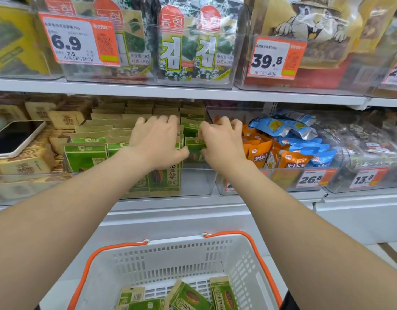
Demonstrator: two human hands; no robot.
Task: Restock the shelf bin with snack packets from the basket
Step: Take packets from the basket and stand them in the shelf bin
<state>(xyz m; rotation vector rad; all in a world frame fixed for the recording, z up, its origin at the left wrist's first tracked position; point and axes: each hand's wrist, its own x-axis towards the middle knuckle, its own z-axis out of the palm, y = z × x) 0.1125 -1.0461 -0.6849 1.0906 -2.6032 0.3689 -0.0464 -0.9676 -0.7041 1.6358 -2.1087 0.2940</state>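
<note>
Head view: right hand (222, 142) pinches a green packet (194, 147) at the right end of the shelf bin (199, 182); left hand (156, 139) lies curled over the packet rows (99, 130), grip indeterminate. Risk: the crowded rows may buckle the packet or topple neighbours. More wait in the basket (170, 258).

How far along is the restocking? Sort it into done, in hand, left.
Done: rows of green packets stand in the bin. In hand: left hand rests on the rows while right hand pinches one packet. Left: loose packets lie in the basket.
</note>
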